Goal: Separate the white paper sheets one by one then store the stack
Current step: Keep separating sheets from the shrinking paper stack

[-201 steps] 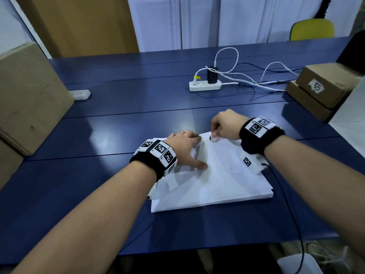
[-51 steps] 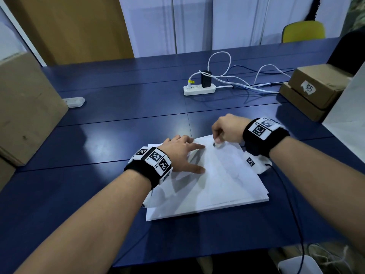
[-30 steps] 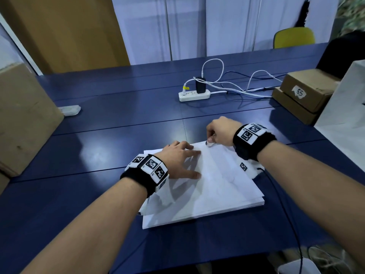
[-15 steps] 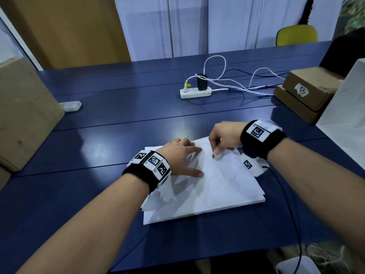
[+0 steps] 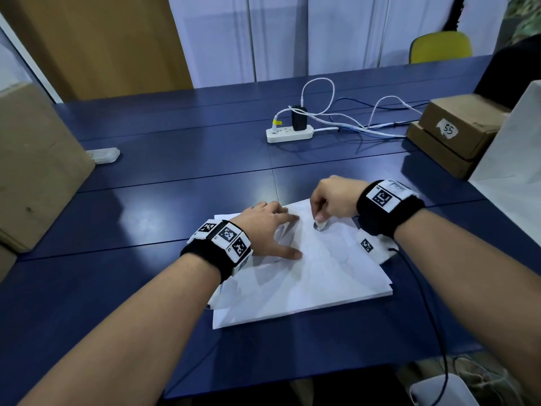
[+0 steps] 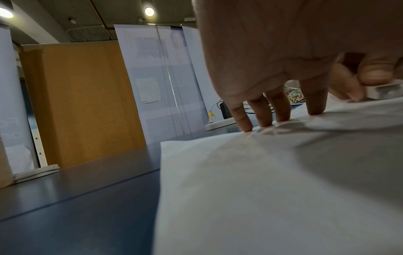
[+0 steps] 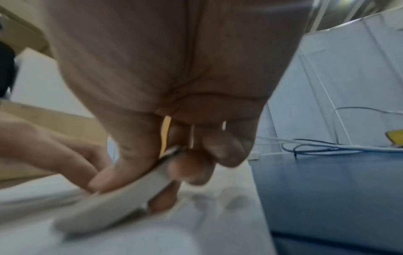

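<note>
**Top sheet pinched, stack pinned**

Far left: a big box (image 5: 35,159) on the table (image 5: 175,159), well apart from the work.

Centre left: left hand (image 5: 268,230) flat on the stack (image 5: 292,288), fingers (image 6: 244,119) straight and slightly spread, tips pressing the paper, thumb reaching right. Likely there to hold the lower sheets down so only 1 comes away.

Centre, near edge of the table: the stack itself, white, a little fanned at its left side, a loose sheet poking out under the left wrist.

Centre right: right hand (image 5: 333,199) curled over the stack's far corner, thumb and forefinger pinching the curled-up edge of the top sheet (image 7: 122,195). Blurred in the wrist view; whether 1 sheet or more is caught cannot be told. Pinch at the corner probably chosen because paper peels most easily there.

Far centre: power strip (image 5: 289,133) with cables. Far right: 2 small boxes (image 5: 450,133), one stacked on the other, well apart from the stack.

Storing not yet begun.
</note>
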